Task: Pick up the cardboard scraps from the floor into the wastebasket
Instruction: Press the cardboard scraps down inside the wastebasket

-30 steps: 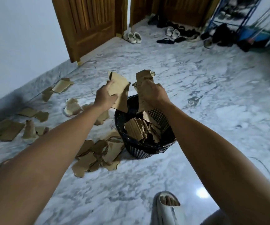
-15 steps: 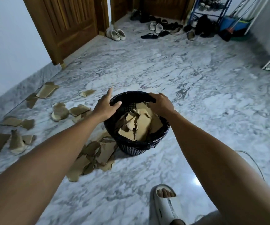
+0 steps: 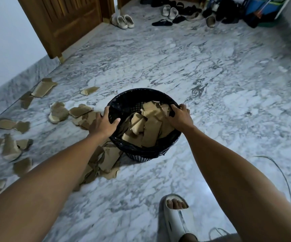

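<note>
A black mesh wastebasket [image 3: 137, 96] stands on the marble floor in the middle of the head view, holding several brown cardboard scraps [image 3: 150, 126]. My left hand [image 3: 104, 124] grips the basket's left rim, thumb inside. On the right rim rests my right hand [image 3: 180, 117], its fingers curled over the edge and against the scraps inside. More cardboard scraps [image 3: 106, 158] lie piled against the basket's left foot. Several others [image 3: 44, 87] are scattered across the floor toward the left wall.
A wooden door [image 3: 62, 23] stands at the upper left, with shoes and sandals [image 3: 169, 14] along the back. A rack with bags [image 3: 256, 9] fills the far right corner. My foot in a white slipper [image 3: 178, 217] is at the bottom, a thin cable [image 3: 279, 170] to its right.
One second ago both hands held cardboard pieces above the basket. Those pieces are now inside it, and both hands have come down onto the rim. The view has tilted closer.
</note>
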